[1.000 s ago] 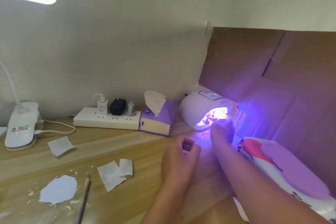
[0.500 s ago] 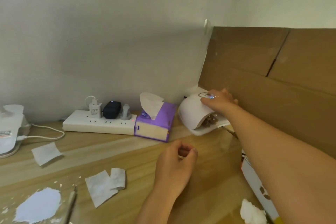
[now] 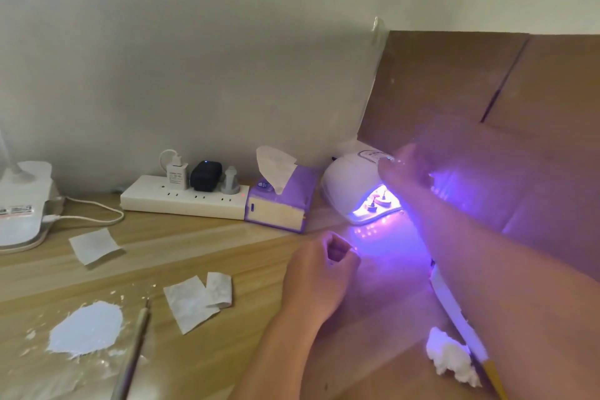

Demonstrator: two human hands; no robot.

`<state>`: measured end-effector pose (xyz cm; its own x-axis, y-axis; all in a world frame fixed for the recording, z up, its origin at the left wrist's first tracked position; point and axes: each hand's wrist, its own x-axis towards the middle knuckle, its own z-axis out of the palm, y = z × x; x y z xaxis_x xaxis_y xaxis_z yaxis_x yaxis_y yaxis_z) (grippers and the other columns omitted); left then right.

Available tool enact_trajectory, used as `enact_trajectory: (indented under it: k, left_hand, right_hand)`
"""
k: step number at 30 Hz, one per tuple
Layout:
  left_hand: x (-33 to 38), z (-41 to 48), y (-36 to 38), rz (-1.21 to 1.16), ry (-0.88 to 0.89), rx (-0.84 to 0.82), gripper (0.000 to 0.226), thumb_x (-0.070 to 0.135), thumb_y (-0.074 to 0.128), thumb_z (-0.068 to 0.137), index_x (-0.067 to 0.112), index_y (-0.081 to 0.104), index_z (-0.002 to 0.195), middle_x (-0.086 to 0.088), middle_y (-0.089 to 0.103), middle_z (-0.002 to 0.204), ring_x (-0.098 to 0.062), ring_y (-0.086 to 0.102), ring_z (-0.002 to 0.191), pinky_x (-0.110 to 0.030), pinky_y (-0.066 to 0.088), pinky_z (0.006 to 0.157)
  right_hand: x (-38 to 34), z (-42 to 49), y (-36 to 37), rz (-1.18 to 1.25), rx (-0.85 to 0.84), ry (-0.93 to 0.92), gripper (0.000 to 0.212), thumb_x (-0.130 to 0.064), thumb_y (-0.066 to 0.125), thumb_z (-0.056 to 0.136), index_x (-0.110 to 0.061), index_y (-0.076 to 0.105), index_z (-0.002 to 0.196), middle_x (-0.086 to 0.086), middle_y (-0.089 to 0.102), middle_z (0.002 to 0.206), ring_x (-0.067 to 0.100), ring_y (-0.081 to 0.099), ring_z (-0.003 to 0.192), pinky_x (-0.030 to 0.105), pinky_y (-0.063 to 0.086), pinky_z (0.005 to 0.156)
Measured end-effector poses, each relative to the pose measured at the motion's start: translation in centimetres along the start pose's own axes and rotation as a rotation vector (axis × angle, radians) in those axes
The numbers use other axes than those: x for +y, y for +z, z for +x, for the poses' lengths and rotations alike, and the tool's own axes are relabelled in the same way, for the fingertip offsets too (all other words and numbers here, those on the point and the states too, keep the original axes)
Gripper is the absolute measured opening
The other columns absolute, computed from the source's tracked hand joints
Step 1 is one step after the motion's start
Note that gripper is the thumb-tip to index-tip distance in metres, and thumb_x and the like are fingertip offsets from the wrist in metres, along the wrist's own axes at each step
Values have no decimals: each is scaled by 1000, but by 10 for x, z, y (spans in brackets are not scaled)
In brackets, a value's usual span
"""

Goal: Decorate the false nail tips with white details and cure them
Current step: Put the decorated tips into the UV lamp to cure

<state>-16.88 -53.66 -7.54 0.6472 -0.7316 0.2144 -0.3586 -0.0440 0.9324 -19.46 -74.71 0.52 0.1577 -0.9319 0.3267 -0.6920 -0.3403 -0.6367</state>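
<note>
The nail tips (image 3: 376, 201) sat on small stands inside the glowing curing lamp (image 3: 347, 185) at the back right of the worktop (image 3: 227, 243). The right hand (image 3: 401, 166) lay on its top, fingers too blurred to read. The left hand (image 3: 321, 266) lay curled before it, seemingly empty.

We reference the tissue box (image 3: 279, 204): power strip (image 3: 181, 201) butts its left, curing lamp (image 3: 347, 185) just right with nail tips (image 3: 376, 203) inside, paper scraps (image 3: 194, 299) in front on the table (image 3: 194, 243).

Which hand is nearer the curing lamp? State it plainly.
Right. The right hand is at the top of the curing lamp; the left hand is in front of its lit opening, apart.
</note>
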Motion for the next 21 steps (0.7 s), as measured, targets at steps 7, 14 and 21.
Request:
enact_trajectory:
  k: [7,14,21]
  left_hand:
    - [0,-4,-2,5,34,-32,4,22,67,86,21,68,82,8,66,72,-11,56,59,-30,49,67]
    - [-4,-1,1,82,39,-73,5,30,66,86,25,67,84,9,70,78,-9,59,63,-31,51,70]
    - [-6,-2,1,118,23,-58,7,36,65,84,29,66,85,16,69,78,-2,56,63,-27,49,69]
  right_hand:
    - [41,-45,40,370,13,477,44,-20,57,100,-4,39,138,16,42,143,28,47,131,26,35,94]
    - [52,-11,28,13,-76,342,41,-35,58,98,-11,58,131,12,61,133,30,57,124,32,43,88]
    - [49,-1,45,-41,-100,276,41,-35,64,94,-10,62,126,13,61,131,34,60,119,33,45,88]
